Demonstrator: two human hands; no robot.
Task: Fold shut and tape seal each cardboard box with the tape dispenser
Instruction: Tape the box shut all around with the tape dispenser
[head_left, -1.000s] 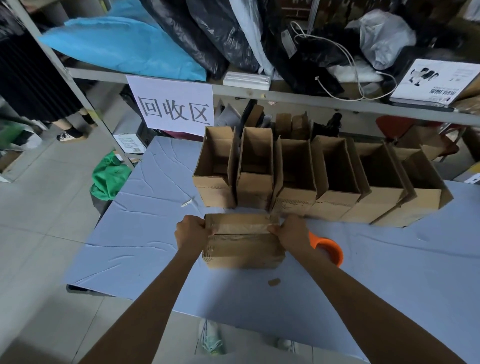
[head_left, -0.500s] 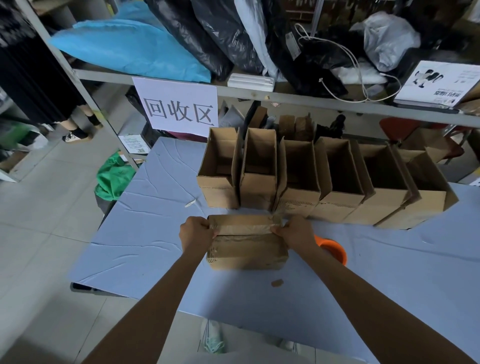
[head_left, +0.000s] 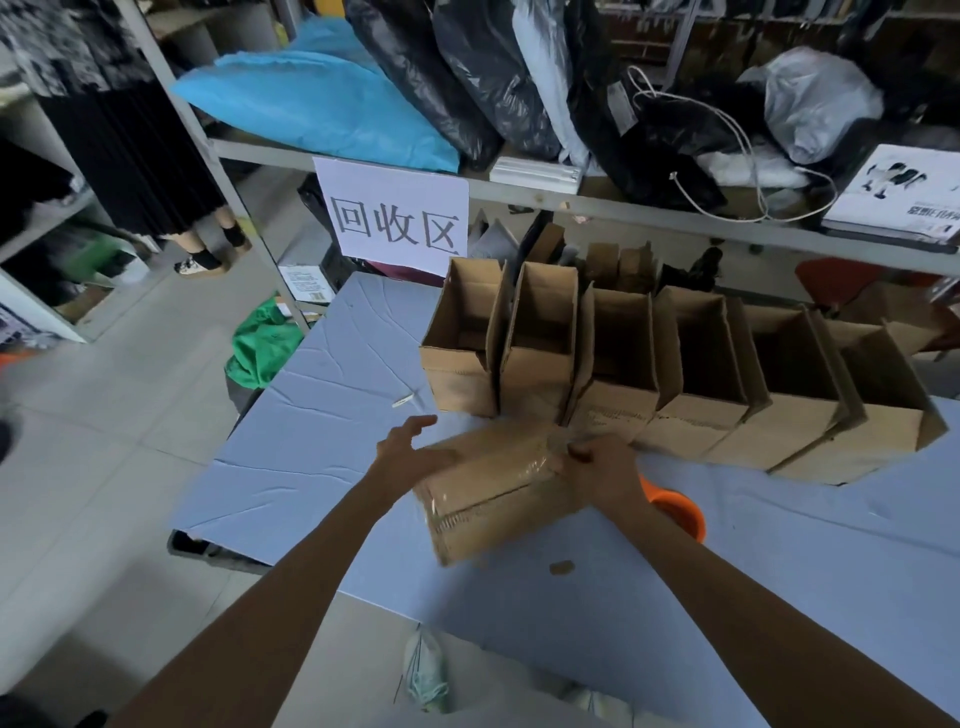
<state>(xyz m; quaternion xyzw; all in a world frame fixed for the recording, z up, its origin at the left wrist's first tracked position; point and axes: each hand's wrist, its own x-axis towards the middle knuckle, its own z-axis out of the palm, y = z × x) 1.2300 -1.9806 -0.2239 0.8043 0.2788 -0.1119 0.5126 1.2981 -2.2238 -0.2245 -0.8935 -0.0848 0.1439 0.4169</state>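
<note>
The taped brown cardboard box (head_left: 493, 488) lies skewed on the blue bench (head_left: 322, 441), long axis running near-left to far-right; your right hand (head_left: 602, 473) grips its far-right end; your left hand (head_left: 410, 452), fingers spread, is nearest its left corner.

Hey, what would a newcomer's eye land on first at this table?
The taped box, tilted over the blue table, is held by the right hand while the left hand spreads open at its other end. Behind it stands a row of open boxes; above, a white sign hangs from the shelf.
</note>
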